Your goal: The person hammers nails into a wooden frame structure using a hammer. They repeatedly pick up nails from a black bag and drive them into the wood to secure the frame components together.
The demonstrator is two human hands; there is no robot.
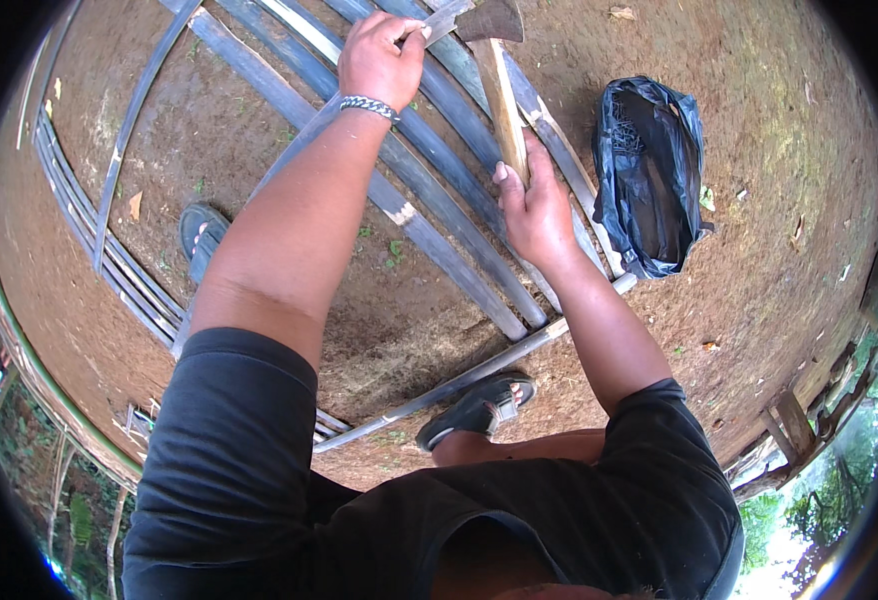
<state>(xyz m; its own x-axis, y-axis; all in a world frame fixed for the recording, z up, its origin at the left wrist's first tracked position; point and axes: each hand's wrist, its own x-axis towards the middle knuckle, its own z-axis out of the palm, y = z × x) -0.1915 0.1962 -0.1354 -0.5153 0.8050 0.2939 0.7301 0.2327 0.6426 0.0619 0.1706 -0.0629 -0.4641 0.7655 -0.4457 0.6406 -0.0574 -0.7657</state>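
Note:
My right hand (539, 210) grips the wooden handle of a hatchet (504, 105), whose dark, worn metal head is at the top of the view. Beside that head, my left hand (384, 65), with a chain bracelet at the wrist, is closed, thumb against the curled fingers. It rests at a grey diagonal strip (449, 18) that passes under my left forearm and across the others. What the left fingers pinch is too small to make out. Several long, flat grey strips (439, 235) lie side by side below my hands, meeting a crosswise strip (459, 380) at their near end.
An open black plastic bag (649, 225) stands to the right, with thin nails (619, 135) inside. More strips (124, 265) lie at the left. My sandalled feet (479, 410) are on the bare earth among the strips. Wood pieces (794, 425) lie at the far right.

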